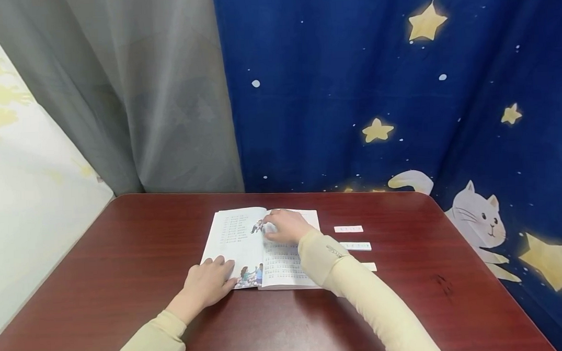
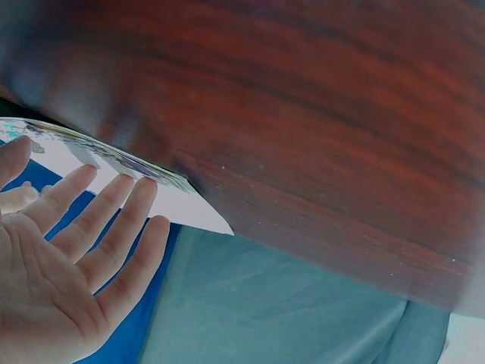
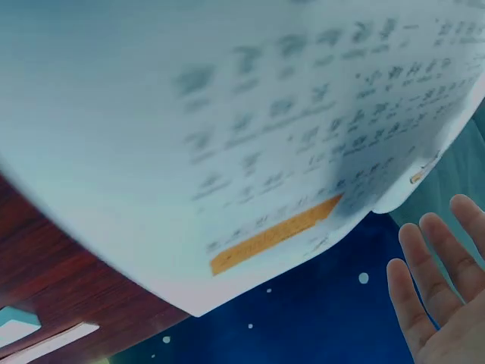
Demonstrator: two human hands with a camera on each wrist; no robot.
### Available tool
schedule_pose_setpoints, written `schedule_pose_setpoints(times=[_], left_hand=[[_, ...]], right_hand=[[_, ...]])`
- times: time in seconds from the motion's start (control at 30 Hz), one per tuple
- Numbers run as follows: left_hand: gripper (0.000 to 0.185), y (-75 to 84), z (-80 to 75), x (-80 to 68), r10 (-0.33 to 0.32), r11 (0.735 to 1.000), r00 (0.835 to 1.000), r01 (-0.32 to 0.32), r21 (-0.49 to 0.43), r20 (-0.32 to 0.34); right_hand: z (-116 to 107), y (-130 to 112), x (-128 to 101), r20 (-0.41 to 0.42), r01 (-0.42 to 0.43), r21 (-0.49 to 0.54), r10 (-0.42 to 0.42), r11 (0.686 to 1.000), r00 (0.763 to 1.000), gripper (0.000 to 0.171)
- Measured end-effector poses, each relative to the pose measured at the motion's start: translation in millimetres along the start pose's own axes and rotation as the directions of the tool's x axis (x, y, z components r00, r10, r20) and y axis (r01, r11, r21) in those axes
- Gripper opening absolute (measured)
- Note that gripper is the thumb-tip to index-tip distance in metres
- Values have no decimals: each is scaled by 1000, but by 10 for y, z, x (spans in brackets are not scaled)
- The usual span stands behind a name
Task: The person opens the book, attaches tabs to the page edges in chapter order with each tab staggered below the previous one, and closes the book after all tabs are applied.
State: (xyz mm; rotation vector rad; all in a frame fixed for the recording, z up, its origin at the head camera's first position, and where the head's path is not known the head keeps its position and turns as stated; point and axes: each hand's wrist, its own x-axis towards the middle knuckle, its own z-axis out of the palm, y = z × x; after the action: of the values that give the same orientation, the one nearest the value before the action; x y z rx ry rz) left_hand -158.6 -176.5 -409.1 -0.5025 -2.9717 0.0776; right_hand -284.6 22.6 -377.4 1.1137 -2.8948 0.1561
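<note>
An open book (image 1: 232,240) lies on the table, with printed text and small coloured pictures on its pages. My left hand (image 1: 207,282) rests at the lower left corner of the left page, and its fingers look extended in the left wrist view. Over the upper middle of the book, beside the centre fold, is my right hand (image 1: 288,226). In the right wrist view its fingers (image 3: 447,265) are mostly straight near the far edge of a page that carries an orange band (image 3: 276,235). Its contact with the page is unclear.
Right of the book lie three small white strips in a column, the top strip (image 1: 348,229) fully in view and the lowest (image 1: 368,266) partly behind the right sleeve. The dark red table (image 1: 138,244) ends at grey and blue curtains (image 1: 305,90).
</note>
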Motion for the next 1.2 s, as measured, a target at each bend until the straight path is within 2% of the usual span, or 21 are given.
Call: schedule_pose_setpoints(times=[0.33, 0.53, 0.7, 0.87, 1.03, 1.2], left_hand=[[35, 1, -10, 0, -2, 1000, 1000, 2, 6, 13], [33, -6, -5, 6, 1, 1000, 1000, -2, 16, 8], [30, -36, 6, 16, -8, 1000, 1000, 8, 30, -1], [28, -60, 9, 18, -11, 999, 1000, 11, 35, -15], [29, -71, 12, 27, -16, 999, 1000, 16, 36, 5], [31, -86, 8, 51, -24, 1000, 999, 24, 17, 31]], right_hand=[[79, -7, 200, 68, -83, 2, 82, 997, 994, 39], [147, -40, 248, 134, -92, 14, 89, 996, 987, 49], [180, -65, 252, 165, -107, 7, 104, 994, 981, 51], [209, -67, 263, 186, -110, 6, 106, 994, 977, 51], [200, -86, 261, 200, -122, 9, 118, 992, 973, 49], [203, -89, 253, 159, -93, 10, 91, 996, 983, 47]])
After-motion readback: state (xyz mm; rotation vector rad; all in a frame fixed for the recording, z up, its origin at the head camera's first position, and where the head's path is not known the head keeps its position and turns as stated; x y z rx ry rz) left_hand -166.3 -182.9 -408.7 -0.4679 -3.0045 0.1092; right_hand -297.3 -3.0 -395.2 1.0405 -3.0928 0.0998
